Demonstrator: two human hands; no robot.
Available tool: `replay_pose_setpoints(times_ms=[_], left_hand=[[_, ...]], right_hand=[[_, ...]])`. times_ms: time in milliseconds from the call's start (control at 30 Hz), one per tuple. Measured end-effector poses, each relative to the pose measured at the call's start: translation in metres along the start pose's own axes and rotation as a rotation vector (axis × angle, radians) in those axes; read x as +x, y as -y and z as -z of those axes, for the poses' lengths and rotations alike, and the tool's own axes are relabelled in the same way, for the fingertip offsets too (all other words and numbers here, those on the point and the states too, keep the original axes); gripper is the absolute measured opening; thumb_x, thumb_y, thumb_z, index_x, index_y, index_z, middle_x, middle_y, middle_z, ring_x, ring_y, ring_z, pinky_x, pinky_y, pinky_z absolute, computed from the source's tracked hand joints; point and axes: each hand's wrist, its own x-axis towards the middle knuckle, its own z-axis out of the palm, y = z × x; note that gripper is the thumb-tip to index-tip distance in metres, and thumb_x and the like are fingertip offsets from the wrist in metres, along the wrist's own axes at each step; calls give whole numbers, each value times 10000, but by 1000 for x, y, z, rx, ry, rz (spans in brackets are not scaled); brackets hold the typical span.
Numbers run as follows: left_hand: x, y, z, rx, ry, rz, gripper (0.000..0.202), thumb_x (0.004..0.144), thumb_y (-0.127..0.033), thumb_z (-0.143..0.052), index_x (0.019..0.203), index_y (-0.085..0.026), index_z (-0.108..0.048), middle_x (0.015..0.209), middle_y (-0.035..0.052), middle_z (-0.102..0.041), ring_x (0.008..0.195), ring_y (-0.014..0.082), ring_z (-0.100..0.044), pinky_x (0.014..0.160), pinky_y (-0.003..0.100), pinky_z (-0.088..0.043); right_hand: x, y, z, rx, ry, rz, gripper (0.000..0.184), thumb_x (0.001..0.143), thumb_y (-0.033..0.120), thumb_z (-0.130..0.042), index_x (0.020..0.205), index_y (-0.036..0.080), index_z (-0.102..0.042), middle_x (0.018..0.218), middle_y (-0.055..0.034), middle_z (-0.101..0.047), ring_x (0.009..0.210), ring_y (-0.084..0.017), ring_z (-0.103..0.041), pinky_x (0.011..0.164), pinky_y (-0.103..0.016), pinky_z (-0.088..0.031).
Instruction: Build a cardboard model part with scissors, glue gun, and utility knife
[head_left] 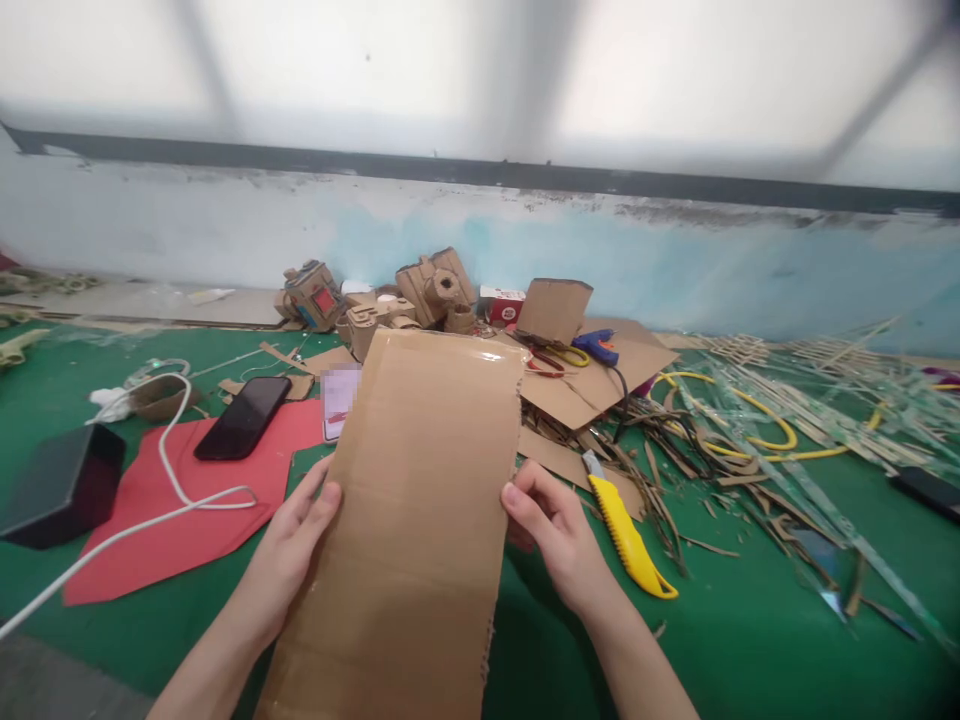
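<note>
In the head view, a long cardboard sheet was held up over the green table between both hands. The left hand was closed on the sheet's left edge, thumb laid on the front face and the fingers hidden behind it. The right hand was closed on the right, ragged edge, thumb pressed on the front and fingers curled behind.

Just right of the right hand a yellow utility knife was seen lying on the table, close to the knuckles but apart from them. Beyond that hand, flat cardboard offcuts were spread, with a blue glue gun and scissors on them, and farther right a litter of cardboard strips and a yellow cable.

Left of the left hand a red paper sheet was laid out, crossed by a white cable; a black phone rested on its far end, and a black box stood well to the left. Past the top of the held sheet, small cardboard models were grouped against the wall
</note>
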Motion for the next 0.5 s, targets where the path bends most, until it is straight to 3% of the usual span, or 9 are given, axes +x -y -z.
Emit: replay_pose_setpoints(times_ms=[133,267,400,500], left_hand=[[6,4,3,-47,83,51,999,746,-694,-911,1591,-280,-575,1292,150,-836,1152,427,-814,816,428,-721],[1,2,-3,-46,86,49,1039,719,-723,-913,1575,-233,-588,1279,174,-836,1165,433,-807,844,430,-718],[-2,-2,-7,-36,77,29,1074,704,-755,-904,1572,-207,-589,1309,185,-824,1219,434,-785,912,444,-706],[0,-2,-6,-48,48,13,1047,717,-740,-906,1564,-214,-588,1307,182,-826,1204,426,-793,895,432,-708]], right_hand=[[3,-6,1,14,-14,-36,640,938,830,-635,736,262,-422,602,98,-328,501,-100,-309,470,-243,-280],[15,6,6,-95,-129,-4,664,924,870,-608,719,263,-432,604,78,-375,513,-119,-399,477,-247,-363],[21,14,10,-290,-165,73,651,985,841,-539,708,258,-450,595,53,-435,546,-142,-461,509,-256,-380],[14,10,20,-641,-119,194,586,1111,678,-439,732,242,-539,642,7,-576,594,-169,-547,577,-281,-397]])
